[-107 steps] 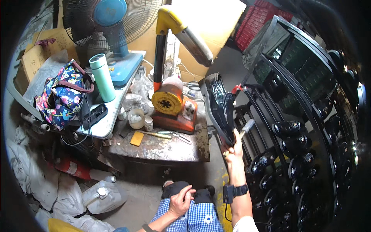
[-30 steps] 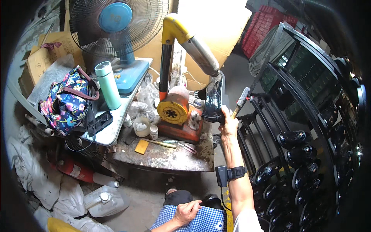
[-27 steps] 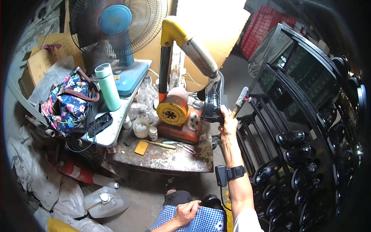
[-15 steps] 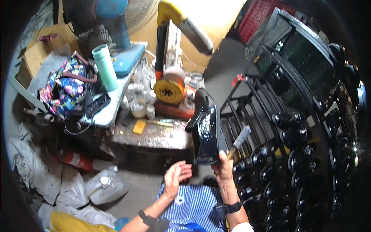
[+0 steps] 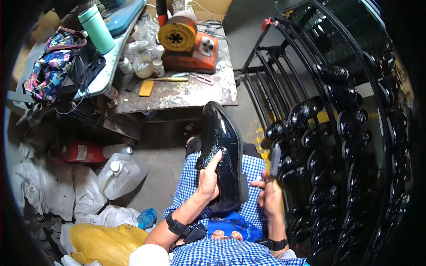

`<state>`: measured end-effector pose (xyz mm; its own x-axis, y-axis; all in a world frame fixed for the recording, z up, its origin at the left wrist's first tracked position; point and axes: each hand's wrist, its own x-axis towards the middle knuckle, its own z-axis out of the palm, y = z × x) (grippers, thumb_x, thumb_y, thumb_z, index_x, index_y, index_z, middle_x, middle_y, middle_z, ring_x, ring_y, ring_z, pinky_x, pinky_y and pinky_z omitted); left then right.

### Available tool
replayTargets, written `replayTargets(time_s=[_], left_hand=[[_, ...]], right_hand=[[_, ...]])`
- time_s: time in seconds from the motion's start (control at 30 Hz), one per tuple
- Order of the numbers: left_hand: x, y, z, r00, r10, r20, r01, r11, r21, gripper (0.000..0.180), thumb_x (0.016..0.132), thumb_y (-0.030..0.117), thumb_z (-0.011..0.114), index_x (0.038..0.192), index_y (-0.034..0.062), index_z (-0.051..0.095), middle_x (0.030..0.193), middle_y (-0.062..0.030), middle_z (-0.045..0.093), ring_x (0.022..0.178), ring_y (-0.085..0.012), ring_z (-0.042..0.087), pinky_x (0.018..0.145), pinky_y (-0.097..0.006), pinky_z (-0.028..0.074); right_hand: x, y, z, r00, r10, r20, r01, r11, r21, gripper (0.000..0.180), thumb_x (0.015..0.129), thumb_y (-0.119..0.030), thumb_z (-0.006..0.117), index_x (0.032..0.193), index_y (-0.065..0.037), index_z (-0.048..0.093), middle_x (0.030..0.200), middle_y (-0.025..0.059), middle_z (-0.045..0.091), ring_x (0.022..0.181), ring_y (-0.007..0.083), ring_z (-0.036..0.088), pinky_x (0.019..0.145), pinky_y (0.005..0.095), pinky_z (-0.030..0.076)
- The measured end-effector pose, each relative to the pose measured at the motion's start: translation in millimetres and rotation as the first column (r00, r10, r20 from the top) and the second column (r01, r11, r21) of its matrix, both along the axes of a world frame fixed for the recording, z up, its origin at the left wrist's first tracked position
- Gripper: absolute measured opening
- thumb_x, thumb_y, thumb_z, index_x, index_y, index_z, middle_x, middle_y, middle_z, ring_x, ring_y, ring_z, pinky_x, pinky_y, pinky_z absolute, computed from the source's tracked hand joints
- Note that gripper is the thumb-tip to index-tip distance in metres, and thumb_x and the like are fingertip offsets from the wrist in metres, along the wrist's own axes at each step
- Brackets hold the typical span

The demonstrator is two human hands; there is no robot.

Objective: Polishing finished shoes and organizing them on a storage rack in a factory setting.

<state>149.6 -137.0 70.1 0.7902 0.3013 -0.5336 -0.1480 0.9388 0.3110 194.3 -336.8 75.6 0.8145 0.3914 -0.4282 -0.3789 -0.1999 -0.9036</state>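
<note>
A glossy black shoe (image 5: 224, 150) is held above my lap, its toe pointing away from me. My left hand (image 5: 208, 181) grips it from the left side, the thumb lying across the upper. To the right of the shoe and apart from it, my right hand (image 5: 271, 197) is closed on a brush with a grey head (image 5: 276, 160), which points up and away. One finger of that hand sticks out toward the sole. The brush's handle is mostly hidden by the fingers.
Ahead stands a worn workbench (image 5: 186, 97) with an orange grinding machine (image 5: 188, 57), small jars and a yellow block (image 5: 146, 88). On my right, a black rack (image 5: 284, 66) bears several shiny black shoes. A white jug (image 5: 124, 175) and sacks (image 5: 95, 241) lie at left.
The shoe has passed from my right hand to my left and come down nearer my lap. My right hand has drawn off to the right with the brush. The view has tilted downward.
</note>
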Motion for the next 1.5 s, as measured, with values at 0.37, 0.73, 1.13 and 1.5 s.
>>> replayTargets(time_s=[0.37,0.73,1.13,1.5], left_hand=[[3.6,-45.9,-41.4,0.997,0.055,-0.051,-0.016,0.818,0.575,0.027,0.088,0.01,0.052,0.111,-0.0022,0.056,0.109,-0.0072,0.059,0.098,-0.0154,0.055,0.089,-0.027,0.042],[12.5,-33.5,-59.2,0.99,-0.104,0.098,0.095,0.991,0.098,0.029,0.09,0.015,0.047,0.112,-0.0015,0.055,0.107,-0.0075,0.06,0.096,-0.0153,0.057,0.086,-0.028,0.045],[14.7,-25.0,-71.3,0.965,-0.146,0.219,0.179,0.974,-0.137,0.038,0.093,0.025,0.035,0.109,-0.003,0.056,0.106,-0.0121,0.061,0.097,-0.0216,0.059,0.09,-0.033,0.045],[15.6,-21.7,-73.5,0.91,-0.104,0.401,0.237,0.924,-0.299,0.043,0.092,0.029,0.037,0.113,-0.0052,0.053,0.109,-0.0157,0.059,0.098,-0.0257,0.059,0.09,-0.036,0.045]], right_hand=[[-19.2,-4.1,2.9,0.81,0.206,0.549,-0.034,0.951,-0.307,0.045,0.09,-0.006,0.045,0.134,-0.004,0.035,0.091,0.0018,0.059,0.055,0.001,0.036,0.051,0.0159,0.034],[20.8,34.1,-7.2,0.481,0.314,0.819,0.137,0.895,-0.424,0.04,0.08,0.002,0.056,0.119,-0.005,0.054,0.067,0.0142,0.051,0.052,0.0272,0.052,0.048,0.0358,0.041],[-7.3,22.9,-11.0,0.421,0.399,0.814,0.155,0.853,-0.498,0.039,0.081,-0.003,0.057,0.12,-0.007,0.054,0.068,0.0128,0.051,0.05,0.0269,0.052,0.046,0.0363,0.04],[-17.6,14.9,-15.0,0.461,0.36,0.811,0.155,0.867,-0.473,0.039,0.08,-0.002,0.058,0.119,-0.007,0.056,0.062,0.0126,0.048,0.048,0.0255,0.051,0.047,0.036,0.041]])
